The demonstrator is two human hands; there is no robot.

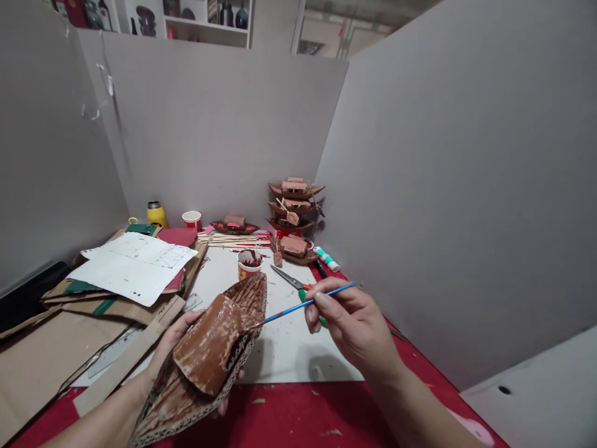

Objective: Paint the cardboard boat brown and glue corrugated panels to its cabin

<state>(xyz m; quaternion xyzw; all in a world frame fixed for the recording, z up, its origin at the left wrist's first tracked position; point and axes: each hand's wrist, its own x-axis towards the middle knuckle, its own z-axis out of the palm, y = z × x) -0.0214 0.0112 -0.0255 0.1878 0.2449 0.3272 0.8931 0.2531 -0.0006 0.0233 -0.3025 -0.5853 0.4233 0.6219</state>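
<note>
Gripping the boat (209, 348), tilted, above the red table (280, 417) in a part-closed left hand (170, 342); pinching the brush (298, 306) with a curled right hand (352, 320), tip near the roof's (212, 330) edge. Brace from below; stroke lightly, 1 side at a time.

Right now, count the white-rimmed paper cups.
2: a brown-smeared cup just beyond the held boat, and another cup at the back near the yellow bottle. More may be hidden.
</note>
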